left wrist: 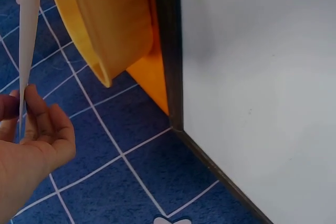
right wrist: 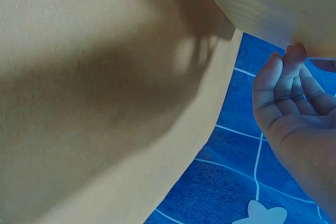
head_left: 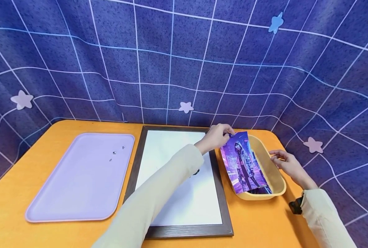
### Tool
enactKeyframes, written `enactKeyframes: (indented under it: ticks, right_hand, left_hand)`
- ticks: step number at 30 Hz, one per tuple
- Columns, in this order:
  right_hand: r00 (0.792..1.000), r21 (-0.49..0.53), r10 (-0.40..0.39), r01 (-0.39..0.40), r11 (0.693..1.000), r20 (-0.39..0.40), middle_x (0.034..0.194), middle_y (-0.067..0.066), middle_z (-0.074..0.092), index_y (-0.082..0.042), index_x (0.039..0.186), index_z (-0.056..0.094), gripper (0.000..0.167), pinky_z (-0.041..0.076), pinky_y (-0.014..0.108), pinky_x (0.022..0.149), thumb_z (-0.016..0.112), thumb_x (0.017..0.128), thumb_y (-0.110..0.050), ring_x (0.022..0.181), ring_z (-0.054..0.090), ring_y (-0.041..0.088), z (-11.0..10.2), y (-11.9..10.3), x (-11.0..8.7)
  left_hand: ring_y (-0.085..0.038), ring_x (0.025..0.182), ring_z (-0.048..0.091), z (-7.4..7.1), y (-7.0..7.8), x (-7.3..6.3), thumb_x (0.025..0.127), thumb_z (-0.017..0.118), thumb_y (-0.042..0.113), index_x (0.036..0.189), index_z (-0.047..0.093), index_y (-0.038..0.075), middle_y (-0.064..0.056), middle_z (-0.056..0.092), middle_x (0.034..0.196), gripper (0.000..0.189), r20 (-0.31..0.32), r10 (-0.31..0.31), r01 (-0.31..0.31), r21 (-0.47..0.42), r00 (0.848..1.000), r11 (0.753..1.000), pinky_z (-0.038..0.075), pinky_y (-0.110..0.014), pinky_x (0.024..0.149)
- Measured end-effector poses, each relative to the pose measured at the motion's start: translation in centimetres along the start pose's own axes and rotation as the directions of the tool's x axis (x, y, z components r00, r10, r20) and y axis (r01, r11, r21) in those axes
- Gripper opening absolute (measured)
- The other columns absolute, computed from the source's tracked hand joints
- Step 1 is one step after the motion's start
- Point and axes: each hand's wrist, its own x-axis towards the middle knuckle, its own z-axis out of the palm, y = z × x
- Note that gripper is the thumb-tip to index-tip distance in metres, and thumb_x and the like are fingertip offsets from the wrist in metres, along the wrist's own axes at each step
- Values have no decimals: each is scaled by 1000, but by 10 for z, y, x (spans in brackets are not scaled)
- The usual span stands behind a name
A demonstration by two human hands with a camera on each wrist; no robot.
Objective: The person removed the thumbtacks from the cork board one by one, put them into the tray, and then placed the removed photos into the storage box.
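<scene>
My left hand (head_left: 215, 138) pinches the top edge of a purple poster print (head_left: 244, 162) showing a hooded figure. In the left wrist view the sheet (left wrist: 30, 30) appears edge-on between the thumb and fingers. It slants over a yellow plastic basin (head_left: 265, 162), covering its left part. Under the sheet's lower edge, more dark printed paper (head_left: 262, 190) shows inside the basin. My right hand (head_left: 290, 168) holds the basin's right rim, and in the right wrist view its fingertips lie against the basin wall (right wrist: 262, 11).
Left of the basin lies a dark-framed white board (head_left: 184, 203), partly under my left sleeve. A lilac tray (head_left: 81, 182) at the left carries several tiny dark pieces (head_left: 114, 152). A blue gridded curtain (head_left: 153, 69) hangs behind the orange table (head_left: 255, 224).
</scene>
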Motion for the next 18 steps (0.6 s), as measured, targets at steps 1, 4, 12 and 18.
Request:
enactKeyframes:
  ticks: [1,4,12,18]
  right_hand:
    - [1000,0,-1,1,1000,0,86,-1,55,12,119,46,32,46,20,60,45,93,-6,70,50,-1,0,0,0]
    - [1000,7,-7,7,1000,-1,86,-1,55,12,119,46,32,46,20,61,45,92,-5,71,50,-1,0,-1,-1]
    - [1000,9,-7,7,1000,-1,89,2,56,12,120,45,33,46,19,61,46,93,-6,72,51,0,-1,0,0]
    - [1000,4,-10,10,1000,-2,89,3,57,12,120,45,33,46,20,61,46,93,-7,71,51,0,0,1,0]
  left_hand:
    - [-14,100,55,1,-1,0,91,49,8,105,64,13,-1,62,113,21,6,-8,8,0,1000,1000,45,-24,88]
    - [-15,106,54,3,-4,-1,92,49,9,107,64,12,-2,62,116,22,37,-14,14,-3,999,1000,44,-27,94]
    - [-14,110,52,7,-13,-1,89,53,10,116,60,10,-3,58,123,28,124,58,-64,38,991,997,40,-23,96]
    - [-15,118,49,10,-21,0,87,58,13,124,53,9,-4,55,128,37,175,134,-144,41,975,989,37,-23,101]
